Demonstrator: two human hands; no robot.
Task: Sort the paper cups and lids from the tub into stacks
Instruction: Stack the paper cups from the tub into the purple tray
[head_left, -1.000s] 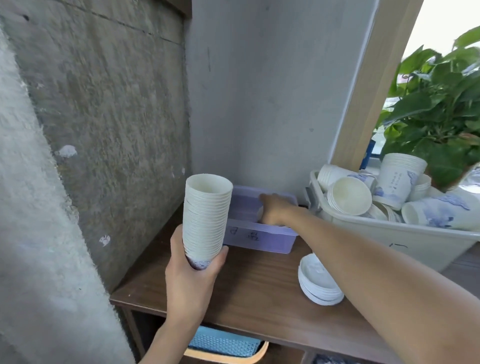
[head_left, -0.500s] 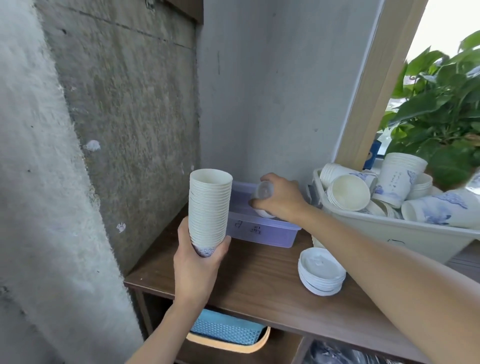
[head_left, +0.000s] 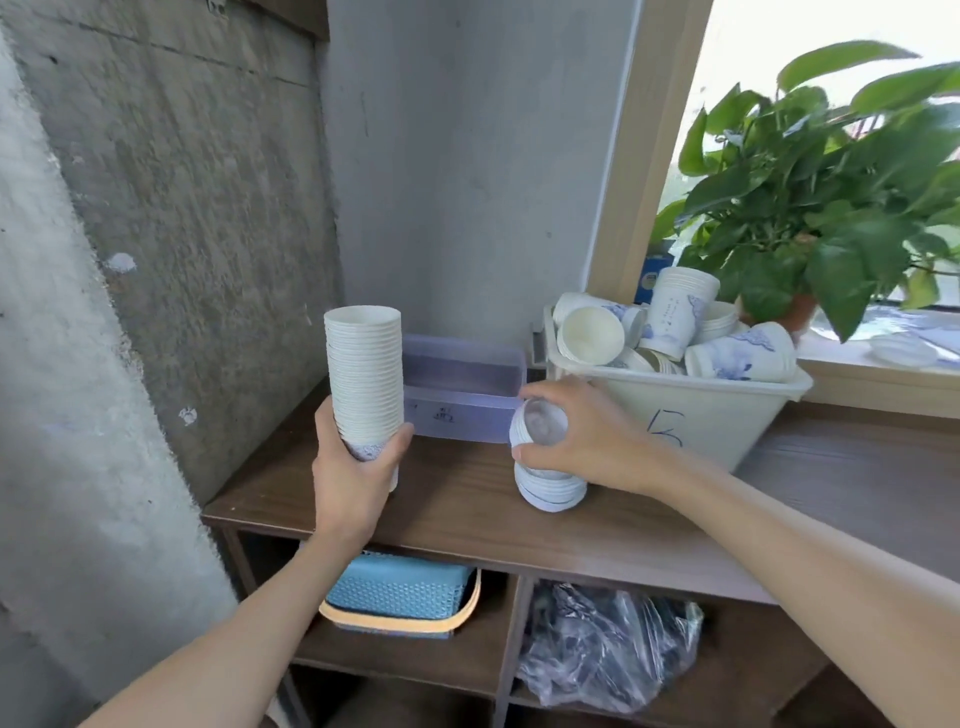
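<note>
Our left hand (head_left: 353, 467) grips the base of a tall stack of white paper cups (head_left: 365, 374); our right hand (head_left: 582, 436) pinches a round white lid (head_left: 540, 423) over the short pile of lids (head_left: 553, 488) on the brown wooden shelf (head_left: 457, 499); set askew, we judge, that pile could slide; the cream plastic tub (head_left: 727, 410) behind holds loose cups.

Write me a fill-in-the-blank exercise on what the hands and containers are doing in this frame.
1. The left hand grips a tall stack of ___.
2. The right hand pinches a ___ at the top of the white stack on the shelf top.
3. The tub of loose cups stands to the ___ of the purple box.
4. The basket on the shelf below is ___ with an orange rim.

Missing words: paper cups; lid; right; blue
</note>
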